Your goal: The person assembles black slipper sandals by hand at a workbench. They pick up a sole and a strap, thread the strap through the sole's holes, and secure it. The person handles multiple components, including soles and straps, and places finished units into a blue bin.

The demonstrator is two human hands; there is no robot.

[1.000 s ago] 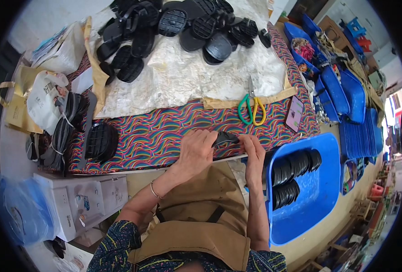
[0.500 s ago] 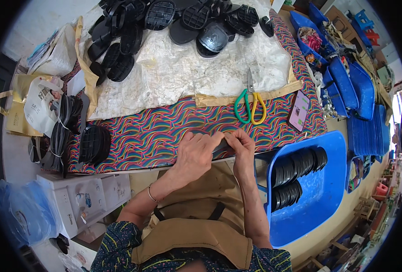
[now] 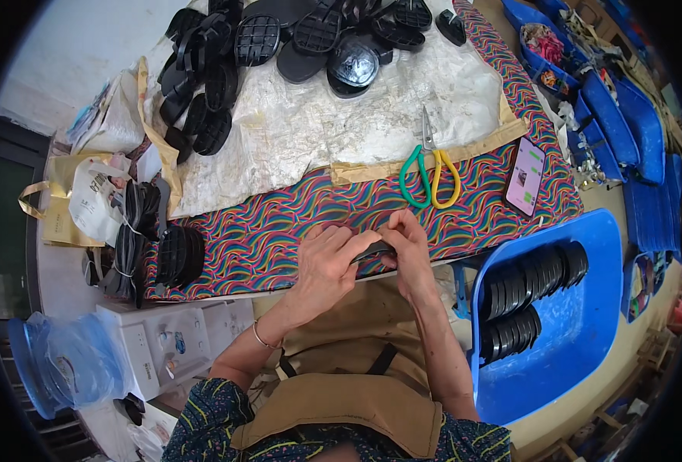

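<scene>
Left: white bag (image 3: 93,209) bearing dark printed lettering. Centre: left hand (image 3: 327,260) gripping a black piece (image 3: 373,250) above the patterned cloth's (image 3: 256,248) near edge; right hand (image 3: 409,250) pinching its right end. Right: phone (image 3: 523,179) displaying green message bubbles.

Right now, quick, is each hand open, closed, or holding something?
Left hand: closed, holding a black piece.
Right hand: closed, holding the right end of the same black piece.
</scene>
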